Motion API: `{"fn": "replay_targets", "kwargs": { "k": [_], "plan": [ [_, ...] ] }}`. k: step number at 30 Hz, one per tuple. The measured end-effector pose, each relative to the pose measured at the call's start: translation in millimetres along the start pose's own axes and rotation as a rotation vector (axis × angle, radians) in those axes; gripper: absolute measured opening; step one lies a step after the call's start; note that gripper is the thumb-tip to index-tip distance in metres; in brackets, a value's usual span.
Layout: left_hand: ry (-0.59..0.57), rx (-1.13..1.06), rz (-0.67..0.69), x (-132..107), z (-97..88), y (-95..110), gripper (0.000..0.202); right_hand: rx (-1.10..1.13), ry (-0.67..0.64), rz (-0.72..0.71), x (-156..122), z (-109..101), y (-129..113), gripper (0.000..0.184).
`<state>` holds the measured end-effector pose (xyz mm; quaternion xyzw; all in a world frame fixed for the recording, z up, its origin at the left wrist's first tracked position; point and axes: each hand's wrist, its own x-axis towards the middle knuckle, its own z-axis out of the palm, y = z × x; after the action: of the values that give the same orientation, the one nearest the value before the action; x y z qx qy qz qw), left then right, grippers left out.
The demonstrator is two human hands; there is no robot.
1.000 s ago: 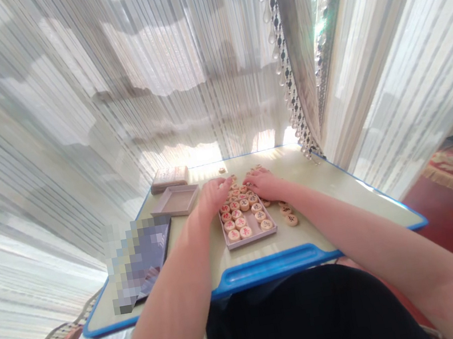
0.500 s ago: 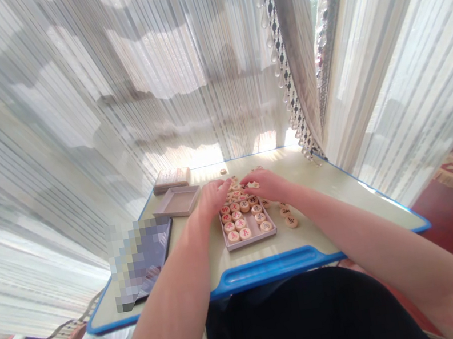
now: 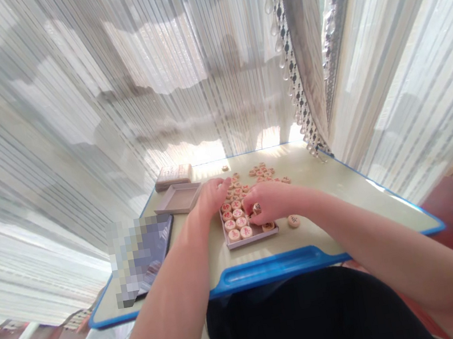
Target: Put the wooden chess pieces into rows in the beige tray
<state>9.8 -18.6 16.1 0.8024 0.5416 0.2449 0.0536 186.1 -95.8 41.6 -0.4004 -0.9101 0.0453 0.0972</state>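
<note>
A shallow pale box tray [image 3: 252,240] holds rows of round wooden xiangqi pieces with red and black characters. My left hand [image 3: 214,193] is at the tray's far left corner, its fingers loosely stretched toward the pieces and holding nothing that shows. Over the right half of the tray, my right hand [image 3: 270,200] points its fingers down, pinching a xiangqi piece that they mostly hide. Another xiangqi piece [image 3: 257,208] shows tilted beneath that hand. One piece [image 3: 268,226] lies in the near right corner, and a loose piece [image 3: 293,221] sits on the table just outside.
Loose xiangqi pieces [image 3: 262,172] are scattered behind the tray. To the left stand an empty box lid [image 3: 178,198], a closed box [image 3: 172,175] and a partly blurred tablet [image 3: 154,257]. The table [image 3: 345,202] has a blue edge; curtains hang behind it.
My right hand has come nearer and down into the right part of the tray, uncovering the scattered pieces behind. My left hand has stayed at the tray's left side.
</note>
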Motion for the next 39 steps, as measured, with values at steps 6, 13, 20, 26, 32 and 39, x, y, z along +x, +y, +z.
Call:
{"fn": "replay_targets", "kwargs": {
  "k": [6, 13, 20, 26, 32, 39],
  "plan": [
    [-0.015, 0.026, 0.012, 0.7, 1.1, -2.1, 0.047, -0.065, -0.025, -0.001, 1.1, 3.7, 0.4, 0.012],
    [-0.022, 0.038, 0.017, 1.0, 2.4, -3.3, 0.048, -0.074, -0.041, 0.064, -0.1, 3.2, -4.9, 0.014],
    [-0.043, 0.033, -0.018, 1.2, 2.9, -3.1, 0.047, -0.065, 0.021, 0.047, -0.5, 7.0, -2.2, 0.011],
    [-0.047, 0.013, -0.026, 1.5, 4.5, -4.5, 0.048, -0.063, 0.032, 0.041, -2.0, 5.0, -3.0, 0.015],
    [-0.062, 0.007, -0.016, 3.2, 6.5, -7.3, 0.048, -0.067, 0.022, 0.048, -2.5, 5.2, -3.5, 0.016],
    [-0.065, 0.037, -0.015, 2.4, 5.4, -4.3, 0.049, -0.09, -0.002, 0.1, -0.8, 3.9, -6.1, 0.016]
  ]
}}
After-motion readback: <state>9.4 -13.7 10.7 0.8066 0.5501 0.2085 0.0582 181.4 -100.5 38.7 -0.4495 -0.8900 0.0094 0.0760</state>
